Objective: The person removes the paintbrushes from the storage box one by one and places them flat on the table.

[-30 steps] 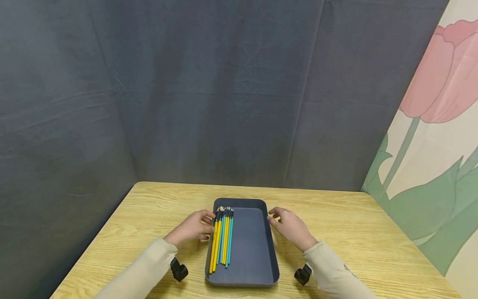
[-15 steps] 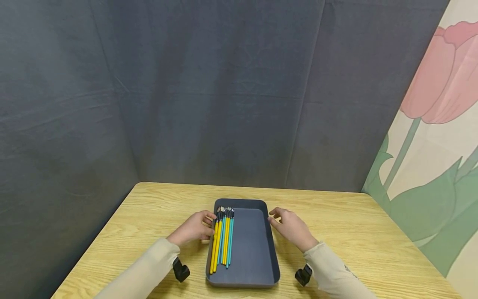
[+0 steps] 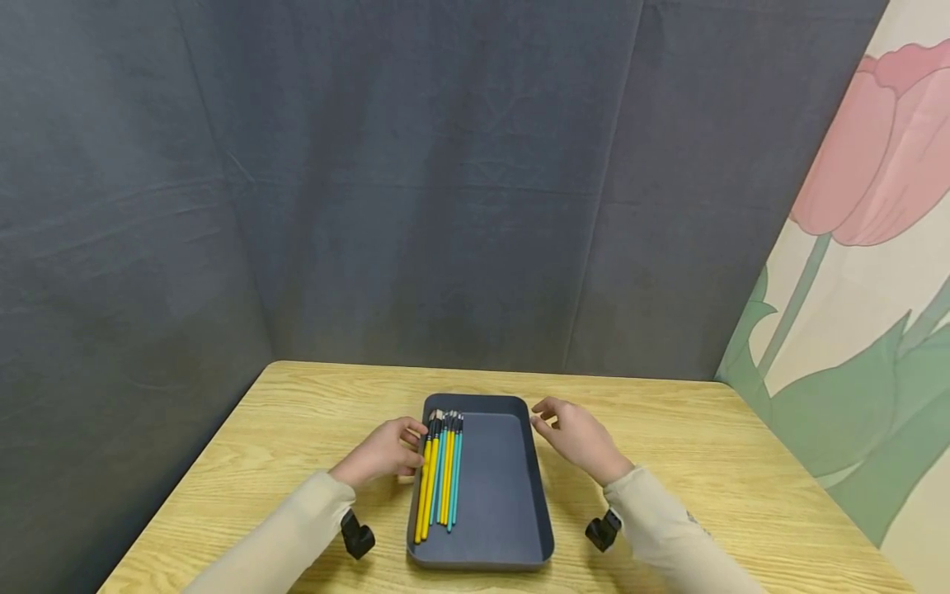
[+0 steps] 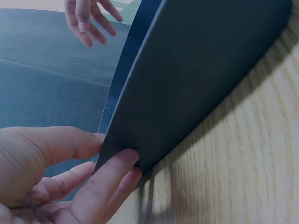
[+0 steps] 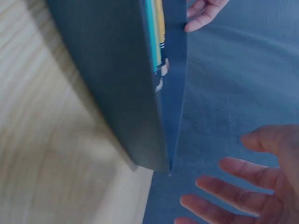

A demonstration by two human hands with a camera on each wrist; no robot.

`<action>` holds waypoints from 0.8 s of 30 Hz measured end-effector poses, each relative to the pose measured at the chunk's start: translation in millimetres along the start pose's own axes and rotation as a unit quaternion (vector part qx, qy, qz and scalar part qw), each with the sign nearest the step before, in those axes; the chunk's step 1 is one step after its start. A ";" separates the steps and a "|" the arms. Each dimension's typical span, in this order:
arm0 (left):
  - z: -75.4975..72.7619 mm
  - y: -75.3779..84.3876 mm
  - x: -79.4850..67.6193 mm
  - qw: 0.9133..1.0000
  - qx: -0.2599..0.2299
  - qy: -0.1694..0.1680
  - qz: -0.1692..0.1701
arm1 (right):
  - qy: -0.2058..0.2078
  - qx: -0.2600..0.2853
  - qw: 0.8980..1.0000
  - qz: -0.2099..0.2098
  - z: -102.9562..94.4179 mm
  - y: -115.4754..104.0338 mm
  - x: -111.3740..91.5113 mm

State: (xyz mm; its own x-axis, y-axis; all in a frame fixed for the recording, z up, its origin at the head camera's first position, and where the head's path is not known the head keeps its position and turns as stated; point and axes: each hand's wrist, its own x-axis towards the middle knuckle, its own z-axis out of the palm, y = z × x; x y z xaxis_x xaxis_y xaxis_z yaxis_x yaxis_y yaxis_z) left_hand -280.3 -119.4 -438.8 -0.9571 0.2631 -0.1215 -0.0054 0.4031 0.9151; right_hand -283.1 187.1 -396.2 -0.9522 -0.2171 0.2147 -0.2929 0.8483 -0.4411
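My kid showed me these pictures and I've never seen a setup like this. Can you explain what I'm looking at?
There is no machine working here, just a person's two bare hands. The wide picture comes from a camera on the person's head, looking forward and down. The two closer ones come from cameras on the left and right wrists; the small black devices at the cuffs are probably those.

On the wooden table sits a dark tray. Yellow and turquoise paintbrushes lie along its left side, bristles pointing away from the person.

The left hand holds the tray's rim, some fingers against the outer wall. The right hand is beside the opposite rim, open and holding nothing. Neither hand holds a brush.
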 end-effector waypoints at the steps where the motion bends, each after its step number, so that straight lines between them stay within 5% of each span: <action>1: 0.1 0.1 -0.1 1.000 -0.002 0.000 -0.001 | -0.002 0.002 1.000 -0.001 -2.4 -1.9 0.4; 11: 1.1 2.9 -0.7 1.000 -0.007 0.014 -0.018 | -0.047 0.079 0.996 0.006 -13.9 -20.9 11.6; 24: 1.3 7.4 -2.1 0.999 -0.029 0.008 -0.022 | -0.133 0.231 0.963 0.025 -5.2 -51.4 27.1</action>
State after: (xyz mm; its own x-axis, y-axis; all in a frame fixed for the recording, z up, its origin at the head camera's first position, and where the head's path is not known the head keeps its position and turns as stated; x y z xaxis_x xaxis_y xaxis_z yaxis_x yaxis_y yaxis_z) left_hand -277.9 -115.8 -432.3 -0.9599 0.2326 -0.1564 -0.0637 0.3625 0.9298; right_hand -293.4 140.1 -363.3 -0.9366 -0.3499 -0.0207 -0.1947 0.5686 -0.7993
